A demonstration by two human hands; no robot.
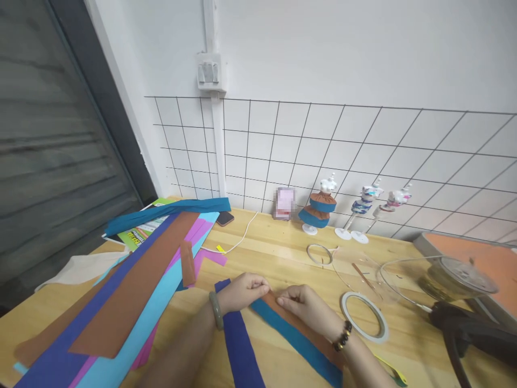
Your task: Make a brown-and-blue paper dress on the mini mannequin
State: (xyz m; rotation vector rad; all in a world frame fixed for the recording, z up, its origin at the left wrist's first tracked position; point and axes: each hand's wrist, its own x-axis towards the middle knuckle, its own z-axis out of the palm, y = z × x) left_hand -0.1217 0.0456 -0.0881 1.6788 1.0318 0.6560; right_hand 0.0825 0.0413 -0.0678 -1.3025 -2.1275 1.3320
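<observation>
A two-tone strip of what looks like crepe paper (293, 333), brown along one edge and blue along the other, runs diagonally towards the table's front. My left hand (244, 291), wearing a stone bangle, pinches its far end. Close beside it, my right hand (305, 307), with a beaded bracelet, has thumb and fingers closed on the brown edge. A dark blue strip (242, 345) lies under my left wrist. Just right of my right hand rests a white roll of tape (382, 323).
Long coloured strips (137, 285) pile up at the left. Small dress-form stands, one in a brown-and-blue ruffle (319, 213), line the wall grid. A phone (225, 218) lies at the back. At right are a black-handled tool (468, 328), a clear round container (456, 277) and yellow-handled scissors or tweezers (393, 372).
</observation>
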